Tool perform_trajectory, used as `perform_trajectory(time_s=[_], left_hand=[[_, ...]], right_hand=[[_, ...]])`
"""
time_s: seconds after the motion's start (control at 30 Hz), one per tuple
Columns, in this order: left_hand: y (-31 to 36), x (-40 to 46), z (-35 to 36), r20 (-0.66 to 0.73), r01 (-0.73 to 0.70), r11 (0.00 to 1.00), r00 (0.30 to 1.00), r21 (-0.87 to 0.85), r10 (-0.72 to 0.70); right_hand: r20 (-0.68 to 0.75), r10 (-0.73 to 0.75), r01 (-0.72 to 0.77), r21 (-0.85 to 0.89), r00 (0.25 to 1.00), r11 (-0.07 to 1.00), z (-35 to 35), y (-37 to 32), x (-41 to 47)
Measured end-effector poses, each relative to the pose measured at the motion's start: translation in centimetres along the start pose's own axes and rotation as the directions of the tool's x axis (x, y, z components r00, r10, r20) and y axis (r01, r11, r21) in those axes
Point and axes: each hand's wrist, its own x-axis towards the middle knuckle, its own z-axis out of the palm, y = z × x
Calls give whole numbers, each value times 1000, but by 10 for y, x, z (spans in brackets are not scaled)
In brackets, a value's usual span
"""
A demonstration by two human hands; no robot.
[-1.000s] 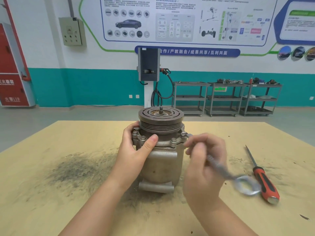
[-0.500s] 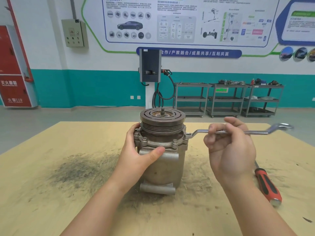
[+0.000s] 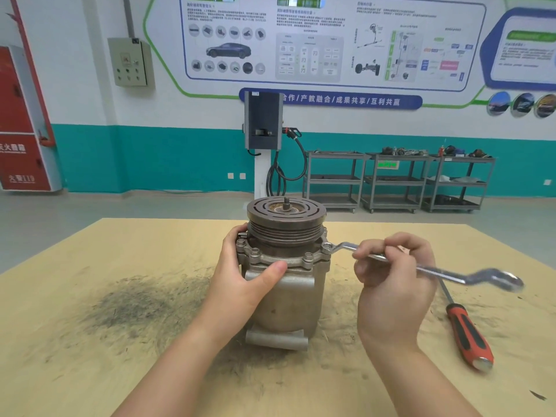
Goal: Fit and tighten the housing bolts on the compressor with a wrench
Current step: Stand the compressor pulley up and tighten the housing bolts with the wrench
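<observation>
A grey metal compressor [image 3: 288, 299] stands upright in the middle of the wooden table, its grooved pulley [image 3: 285, 219] on top. Several housing bolts [image 3: 255, 251] stick up from the flange below the pulley. My left hand [image 3: 246, 275] grips the compressor's left side, thumb across the front under the flange. My right hand [image 3: 391, 284] holds the shaft of a silver ring wrench [image 3: 436, 270]. The wrench's near ring sits on the bolt at the flange's right side [image 3: 327, 247]; its far end points right and toward me.
A red-and-black screwdriver [image 3: 464, 326] lies on the table [image 3: 120, 371] to the right of my right hand. A dark smear of grime covers the table left of the compressor. Shelving carts [image 3: 400, 182] and a charging post [image 3: 263, 139] stand far behind.
The wrench has swung around the right-side bolt: from pointing toward me, out to the right, and now back partly toward me. My left hand has kept its grip on the compressor.
</observation>
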Motion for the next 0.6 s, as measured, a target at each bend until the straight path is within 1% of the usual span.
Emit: perform_trajectory(time_s=[0.03,0.1,0.17,0.2,0.23,0.3,0.33,0.37,0.4,0.43,0.47,0.5,0.53,0.57,0.6], left_hand=[[0,0,0,-2,-2,1000,1000,2,2],[0,1,0,-9,-13,1000,1000,7,13],[-1,1,0,-10,-27,1000,1000,4,27],[-1,0,0,-2,-31,1000,1000,1,31],[-1,0,0,7,-36,999,999,-1,36],[-1,0,0,6,-40,999,999,-4,40],[-1,0,0,-1,-37,999,999,-7,37],[-1,0,0,-8,-32,999,999,-7,32],[-1,0,0,-13,-27,1000,1000,-1,27],[0,0,0,-14,-21,1000,1000,7,21],[1,0,0,-11,-14,1000,1000,12,14],[2,-1,0,-7,-8,1000,1000,13,8],[3,-1,0,-4,-2,1000,1000,13,2],[3,-1,0,-2,2,1000,1000,13,-2],[3,-1,0,-2,4,1000,1000,13,-4]], right_hand=[[60,-107,110,-56,993,992,2,2,-9],[229,-265,314,-211,937,926,5,8,-23],[415,-347,497,-336,841,800,9,13,-32],[502,-371,572,-338,781,748,10,15,-33],[569,-376,619,-321,731,717,10,16,-32],[638,-382,663,-278,668,695,7,15,-27],[650,-383,672,-273,656,688,6,12,-23],[637,-393,673,-279,663,685,5,9,-20],[596,-413,665,-291,688,688,5,5,-18],[519,-422,618,-291,744,731,5,1,-15],[417,-394,525,-267,819,808,7,-5,-11],[314,-319,392,-207,894,897,8,-12,-6],[227,-207,238,-121,952,964,8,-16,-1],[156,-75,81,-34,985,996,6,-18,5],[96,34,-36,23,995,999,4,-20,11]])
